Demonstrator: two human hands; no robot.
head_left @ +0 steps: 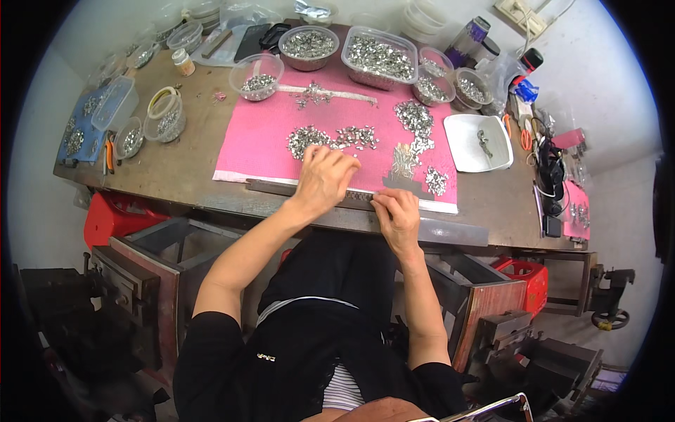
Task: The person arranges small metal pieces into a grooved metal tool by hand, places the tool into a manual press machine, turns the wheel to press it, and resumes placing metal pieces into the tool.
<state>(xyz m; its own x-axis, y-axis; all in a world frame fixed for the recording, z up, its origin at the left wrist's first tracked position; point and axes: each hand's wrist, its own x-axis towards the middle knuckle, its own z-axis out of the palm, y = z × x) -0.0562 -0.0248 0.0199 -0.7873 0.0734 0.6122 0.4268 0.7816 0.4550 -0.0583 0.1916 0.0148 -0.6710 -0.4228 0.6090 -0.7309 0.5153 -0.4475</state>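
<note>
My left hand [325, 174] is over the pink mat [253, 144], just in front of a pile of small silvery metal pieces [304, 138]. Its fingers are bent together, and anything between the tips is too small to name. At the table's front edge, my right hand [399, 216] pinches close to the end of a row of small pieces in a long dark metal bar [281, 188]; its fingertips hide what they grip. Beyond that hand lie thin pale metal strips [403, 160] on a grey plate [425, 188]. Another small heap of metal pieces [436, 181] sits to the right.
Clear tubs of metal pieces [380, 58] line the mat's far side. A white tray [460, 151] stands at its right. Orange-handled pliers [109, 155] lie on the left. Red stools [116, 218] and machine vises [126, 278] are below the table. Cables [552, 169] crowd the right.
</note>
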